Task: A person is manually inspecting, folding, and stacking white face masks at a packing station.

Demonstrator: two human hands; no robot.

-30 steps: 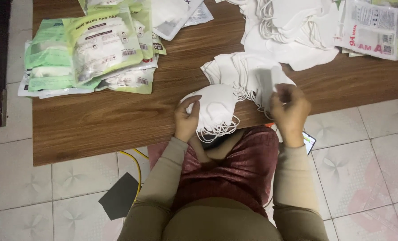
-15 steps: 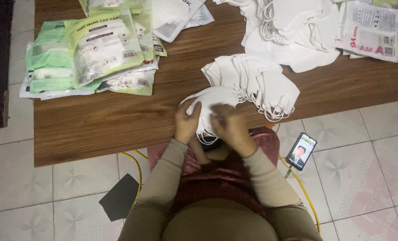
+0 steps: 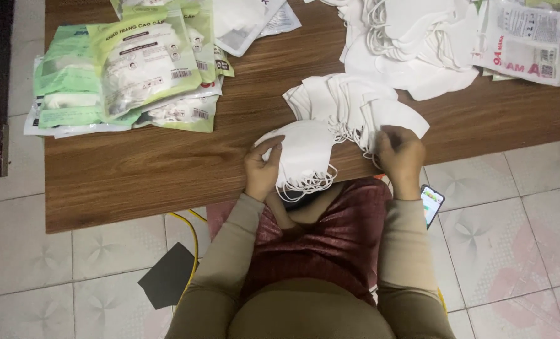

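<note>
Left hand point(image 3: 262, 169) has its fingers clamped on a stack of white masks point(image 3: 305, 154) at frame centre; right hand point(image 3: 400, 154) pinches one mask from the fanned pile point(image 3: 349, 103) on the bench point(image 3: 167, 163).

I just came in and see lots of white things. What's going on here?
A person sits at a wooden table sorting white face masks. The left hand holds a small stack of masks at the table's edge. The right hand touches a fanned row of masks beside it. Green packets lie on the left, loose masks farther back, and a phone on the floor.
</note>
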